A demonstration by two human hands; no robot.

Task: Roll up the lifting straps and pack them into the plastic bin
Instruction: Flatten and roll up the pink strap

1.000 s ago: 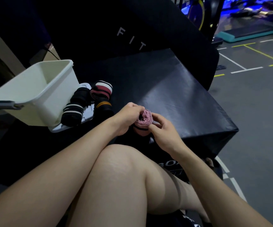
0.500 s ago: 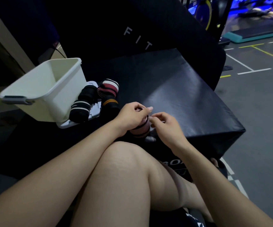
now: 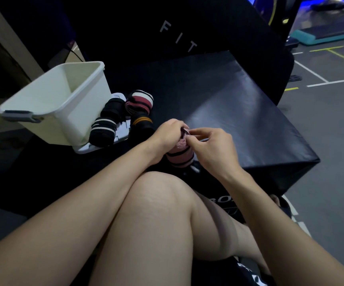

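You are rolling the pink strap (image 3: 180,155) at 6 o'clock on the black worktop (image 3: 239,112). Your left hand (image 3: 165,137) grips the roll; your right hand (image 3: 212,147) pinches its end. Next, tuck it and drop it in the white bin (image 3: 49,104) at 9 o'clock.

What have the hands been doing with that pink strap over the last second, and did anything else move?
The pink strap was lying sideways a second ago with its coiled end showing; now it stands on end, gripped by the left hand. The right hand has come off the roll's side and now pinches the loose end at the top. The white bin and the rolled straps beside it stayed put; nothing has gone into the bin.
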